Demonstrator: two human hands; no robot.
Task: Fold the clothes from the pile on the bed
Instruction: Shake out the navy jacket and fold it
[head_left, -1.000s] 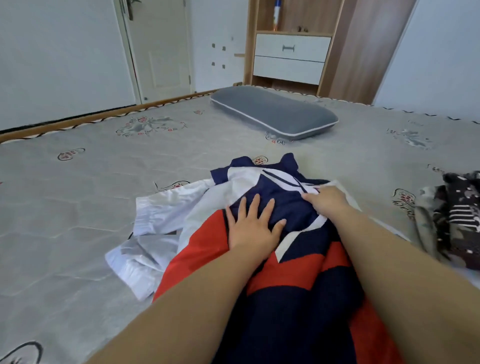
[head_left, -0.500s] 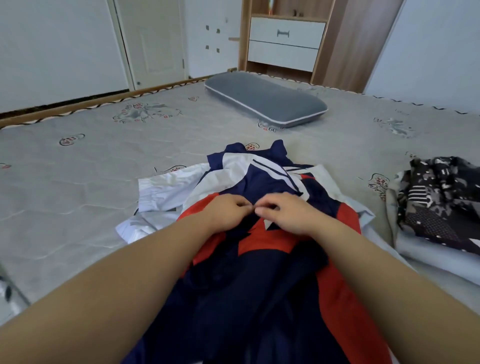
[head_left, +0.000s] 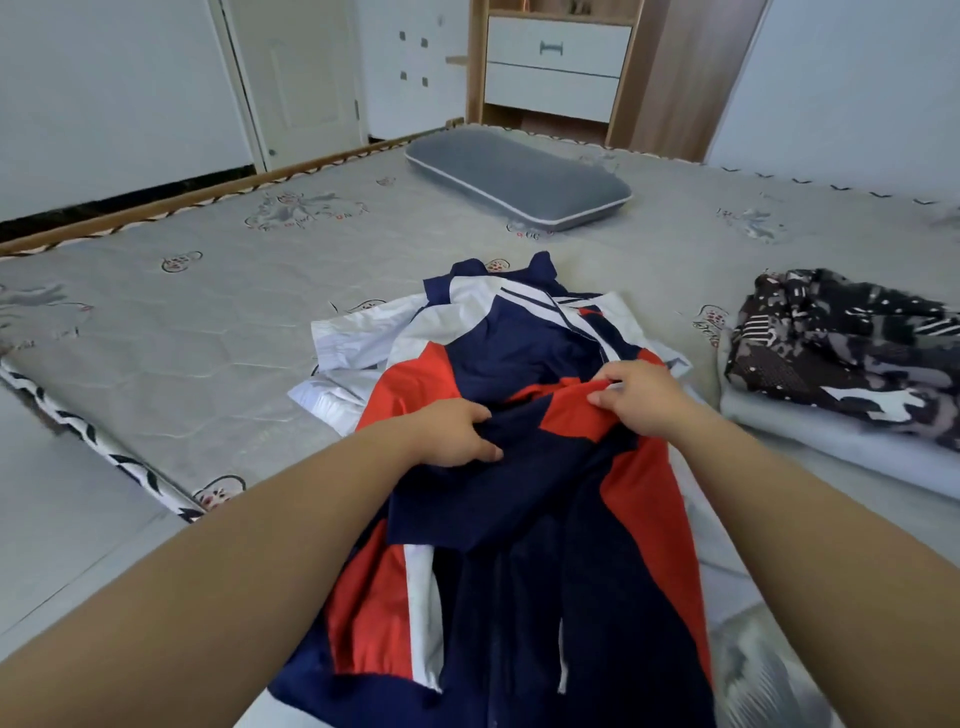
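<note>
Both hands have parted since half a second ago, when they met at the middle of the jacket; a second ago the left lay flat on the navy chest panel, and the head has dipped so the near mattress edge now shows. Now the navy, red and white jacket (head_left: 524, 358) lies lengthwise on the bed (head_left: 208, 332), collar toward the far side and hem trailing toward the person, with its white sleeve spread out to the left. On the near left of its chest, the left hand (head_left: 457, 434) has its fingers curled into a bunch of navy fabric, gripping it. On the right, the right hand (head_left: 636, 397) pinches a raised fold of red cloth between thumb and fingers, lifting it slightly above the navy panel beneath. Under the jacket's upper part lies a white garment (head_left: 327, 392), its crumpled edge poking out to the left. Just right of the jacket sits a dark patterned garment (head_left: 841, 343) on top of a folded pale grey cloth (head_left: 831, 436), apart from the right hand. Farther back on the mattress rests a grey pillow (head_left: 519, 179) with white piping. Beyond the bed stand a wooden cabinet with white drawers (head_left: 558, 67) and a white door (head_left: 306, 78)
</note>
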